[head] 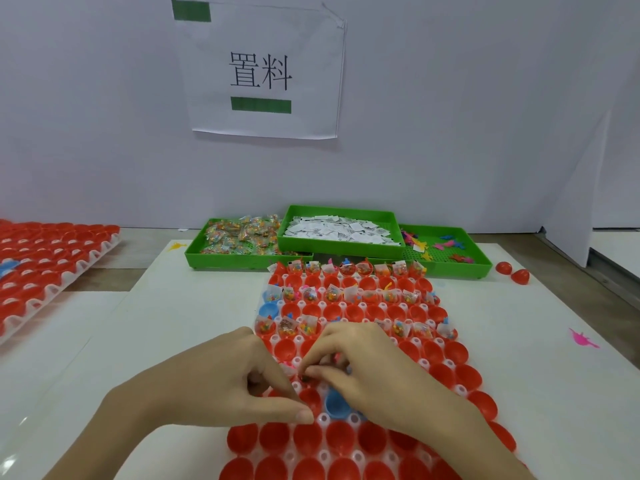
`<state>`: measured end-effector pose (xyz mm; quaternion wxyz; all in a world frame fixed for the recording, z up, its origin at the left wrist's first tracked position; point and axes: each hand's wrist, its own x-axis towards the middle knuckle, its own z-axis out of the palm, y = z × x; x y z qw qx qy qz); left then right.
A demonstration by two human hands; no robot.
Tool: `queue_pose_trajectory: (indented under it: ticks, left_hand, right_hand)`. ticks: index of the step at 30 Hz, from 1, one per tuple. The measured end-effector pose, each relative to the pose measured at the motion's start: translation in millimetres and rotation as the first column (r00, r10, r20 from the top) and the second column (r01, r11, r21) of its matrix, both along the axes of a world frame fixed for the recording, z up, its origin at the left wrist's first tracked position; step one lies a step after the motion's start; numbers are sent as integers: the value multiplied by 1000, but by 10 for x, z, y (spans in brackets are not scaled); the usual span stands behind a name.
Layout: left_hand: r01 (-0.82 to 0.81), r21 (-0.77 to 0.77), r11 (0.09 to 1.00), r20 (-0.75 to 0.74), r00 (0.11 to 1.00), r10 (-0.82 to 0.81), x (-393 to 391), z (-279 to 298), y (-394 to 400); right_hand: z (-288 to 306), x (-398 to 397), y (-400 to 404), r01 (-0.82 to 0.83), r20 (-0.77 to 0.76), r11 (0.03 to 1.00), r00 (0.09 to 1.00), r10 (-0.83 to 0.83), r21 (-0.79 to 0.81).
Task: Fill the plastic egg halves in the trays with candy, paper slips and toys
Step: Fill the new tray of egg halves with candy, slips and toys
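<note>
Hands meet over the egg tray (322, 419): left hand (221, 386) and right hand (367, 368) both pinch something small, too hidden to name, above red egg halves (308, 398) mid-tray

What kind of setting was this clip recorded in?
Probably a small packing or assembly workstation: a printed sign taped to a plain partition, green bins of sorted supplies, and a tray of red egg halves being filled in rows.
</note>
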<state>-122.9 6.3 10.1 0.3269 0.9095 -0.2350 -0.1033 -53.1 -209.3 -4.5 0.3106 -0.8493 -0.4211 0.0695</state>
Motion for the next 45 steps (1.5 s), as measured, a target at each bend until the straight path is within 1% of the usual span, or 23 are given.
queue_pose_trajectory:
  ticks: [3,5,7,8,10,11,13,15,16,17,21,23,26,29,34,37,39,41,45]
  left_hand:
    - [-2,-95,995,8,1000,3,18,-5,21]
    - [-21,-167,986,48,998,29,33,-3,31]
    - [-89,-248,965,132,983,125,70,-21,41]
    - [-157,-301,941,165,963,214,105,-39,50]
    - [-331,-403,853,183,884,430,205,-67,78]
    - [-409,-422,809,193,831,521,273,-78,99]
    - [-540,-393,744,238,722,650,438,-102,162]
    - [-652,-334,681,283,619,732,640,-115,256]
    - [-691,-295,660,306,586,750,753,-114,309]
    - [-716,-247,653,325,574,752,867,-111,359]
    - [-730,-22,683,405,618,674,1287,-77,589]
    - [-699,86,710,431,669,606,1431,-56,714]
    - [-624,262,736,382,767,515,1582,-80,835]
    - [-585,367,723,354,807,473,1695,-124,854]
    - [-549,352,758,363,827,430,1784,-124,818]
    - [-500,383,777,341,858,383,1741,-97,862]
    - [-472,363,803,335,871,360,1693,-54,925]
    - [-472,342,812,363,864,349,1653,-21,974]
    - [-505,293,812,465,817,341,1604,-39,993]
  right_hand:
    - [21,27,-54,-5,-23,999,1000,6,44]
    - [16,38,-57,4,-35,998,999,-1,70]
    - [8,49,-52,14,-29,998,999,-12,67]
    - [6,57,-53,17,-31,998,999,-15,57]
    - [4,72,-57,5,-41,999,999,-3,45]
    - [3,72,-59,-5,-40,999,999,7,42]
    - [1,75,-66,-20,-30,999,999,21,50]
    - [-6,78,-76,-18,-38,996,999,22,84]
    - [-11,77,-81,-14,-43,995,999,18,95]
    - [-13,76,-83,-9,-39,996,999,13,93]
    - [-25,77,-98,-1,-13,999,1000,1,48]
    - [-19,74,-104,4,-17,999,1000,-3,49]
    - [7,74,-135,41,-42,991,998,-36,126]
    - [52,105,-193,97,-76,970,994,-82,222]
    - [86,127,-237,143,-102,947,988,-118,289]
    - [89,123,-241,146,-106,943,987,-119,299]
    - [87,119,-241,147,-107,943,987,-120,297]
    - [87,115,-241,146,-106,944,987,-119,298]
    - [86,113,-241,142,-110,943,987,-113,302]
